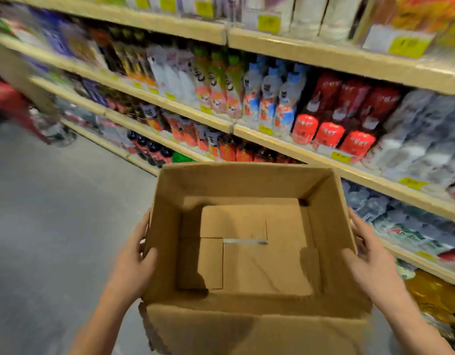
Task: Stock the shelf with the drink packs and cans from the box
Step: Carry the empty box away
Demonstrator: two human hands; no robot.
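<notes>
An open brown cardboard box is held up in front of me, and nothing lies on its folded bottom flaps. My left hand grips the box's left wall, thumb over the rim. On the right wall, my right hand grips the same way. Behind the box runs a wooden shelf unit packed with drink bottles, red cans and grey shrink-wrapped packs. The picture is blurred by motion.
Grey floor spreads to the left of the box. A red blurred shape stands at the far left end of the aisle. Lower shelves at the right hold bottled packs and yellow bottles. Yellow price tags line the shelf edges.
</notes>
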